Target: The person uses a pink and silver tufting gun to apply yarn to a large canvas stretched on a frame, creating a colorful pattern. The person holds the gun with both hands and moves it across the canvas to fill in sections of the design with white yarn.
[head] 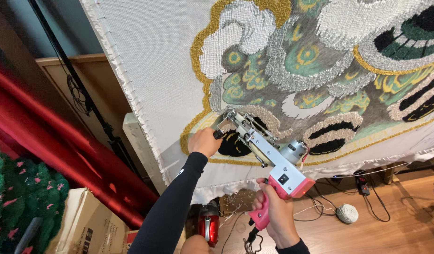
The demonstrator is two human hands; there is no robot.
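While tufting gun [261,148] presses cloth [165,70] near its lower left corner, long axis slants from needle end up-left to pink handle down-right. Left hand [204,142], nearer cloth, grip clenched on front knob. Right hand [275,212] grip clenched on handle, lower, nearer body.

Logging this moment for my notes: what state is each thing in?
Left hand: shut on the front handle.
Right hand: shut on the pink grip.
Tufting gun: held up, tip against the cloth.
Cloth: stretched, partly tufted.
Yarn ball: wound, on the floor.
Cardboard box: flap open.
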